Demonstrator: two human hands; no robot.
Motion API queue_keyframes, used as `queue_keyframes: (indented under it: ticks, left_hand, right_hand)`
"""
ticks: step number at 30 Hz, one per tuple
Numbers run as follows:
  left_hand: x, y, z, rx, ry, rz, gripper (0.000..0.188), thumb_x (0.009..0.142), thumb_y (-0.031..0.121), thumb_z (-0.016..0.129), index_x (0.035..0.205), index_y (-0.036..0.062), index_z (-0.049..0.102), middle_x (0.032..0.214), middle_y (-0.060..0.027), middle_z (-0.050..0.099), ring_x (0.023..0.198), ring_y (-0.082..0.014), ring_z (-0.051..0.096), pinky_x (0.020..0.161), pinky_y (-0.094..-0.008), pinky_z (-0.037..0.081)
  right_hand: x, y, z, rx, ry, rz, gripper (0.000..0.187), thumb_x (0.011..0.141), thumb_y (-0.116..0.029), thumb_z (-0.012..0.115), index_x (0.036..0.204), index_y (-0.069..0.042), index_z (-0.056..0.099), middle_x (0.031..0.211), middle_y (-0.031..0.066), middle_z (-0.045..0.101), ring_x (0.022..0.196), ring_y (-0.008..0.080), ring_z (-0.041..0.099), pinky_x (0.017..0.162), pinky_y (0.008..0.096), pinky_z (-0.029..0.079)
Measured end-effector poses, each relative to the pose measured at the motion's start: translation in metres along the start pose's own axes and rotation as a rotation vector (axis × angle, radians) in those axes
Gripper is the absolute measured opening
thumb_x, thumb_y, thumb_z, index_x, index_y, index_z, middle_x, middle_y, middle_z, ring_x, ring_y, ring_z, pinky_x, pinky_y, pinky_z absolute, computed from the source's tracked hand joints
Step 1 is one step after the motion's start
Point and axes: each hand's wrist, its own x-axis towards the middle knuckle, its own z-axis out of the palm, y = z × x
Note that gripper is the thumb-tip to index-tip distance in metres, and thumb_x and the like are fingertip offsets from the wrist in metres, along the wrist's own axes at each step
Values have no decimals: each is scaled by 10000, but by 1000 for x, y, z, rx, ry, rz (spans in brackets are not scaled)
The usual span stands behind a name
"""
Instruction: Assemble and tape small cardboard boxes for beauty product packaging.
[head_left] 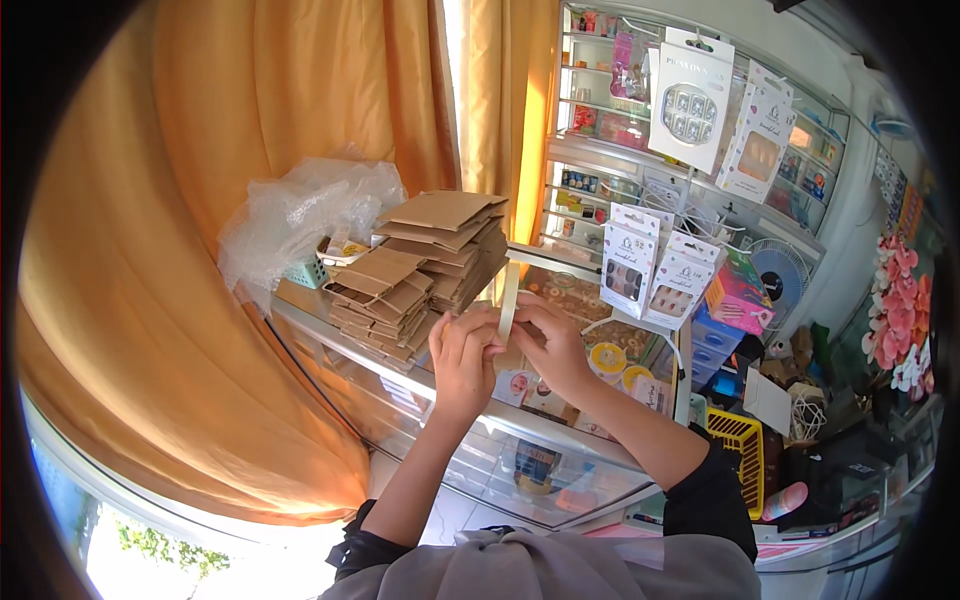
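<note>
Both hands meet over a glass display counter (420, 385). My left hand (464, 352) and my right hand (549, 340) pinch a thin flat cardboard piece (509, 297) that stands upright on edge between them. Just left of the hands lie two stacks of flat brown cardboard pieces: a lower stack (385, 300) and a taller one (448, 240) behind it.
A crumpled clear plastic bag (300, 215) and a small green basket (310, 272) sit at the counter's far end. Orange curtains (200, 200) hang on the left. Hanging white packets (690, 95) and glass shelves fill the right. A yellow basket (740, 450) stands lower right.
</note>
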Motion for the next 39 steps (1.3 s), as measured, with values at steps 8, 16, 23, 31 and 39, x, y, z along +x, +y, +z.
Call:
queue_keyframes:
  ticks: [8,16,23,31,39]
  left_hand:
    - [-17,-6,5,-415,-132,-149,229,812,-79,628,983,18,512,1153,-159,656,976,-365,656,985,-525,480]
    - [-13,-6,10,-306,-119,20,228,811,-112,590,975,23,508,1264,-153,630,1229,-356,573,1045,-545,423]
    - [-11,-6,9,-315,-149,16,230,798,-115,595,958,25,508,1271,-155,622,1283,-382,517,1086,-546,362]
    - [-8,-4,8,-381,-159,-13,225,799,-95,614,966,27,524,1265,-149,620,1256,-381,519,1073,-514,361]
    - [-4,1,1,-391,-189,29,156,834,-32,604,952,44,538,1251,-138,615,1229,-378,530,1089,-535,336]
  right_hand:
    - [3,-4,-3,-69,-11,-2,187,819,24,686,984,20,599,1091,106,612,989,247,642,815,303,517]
    - [9,28,6,236,77,247,359,832,-111,754,1103,-3,543,1001,107,628,921,205,682,781,313,550]
    - [35,26,-11,142,-237,324,267,848,-154,712,1044,-7,607,937,101,692,877,189,693,766,302,544]
    - [41,28,-11,197,-342,424,341,855,-97,669,1187,-35,619,1051,90,699,955,166,670,840,294,533]
    - [41,41,-13,556,-451,467,395,913,-124,636,1291,-41,560,1076,72,698,979,137,650,879,253,505]
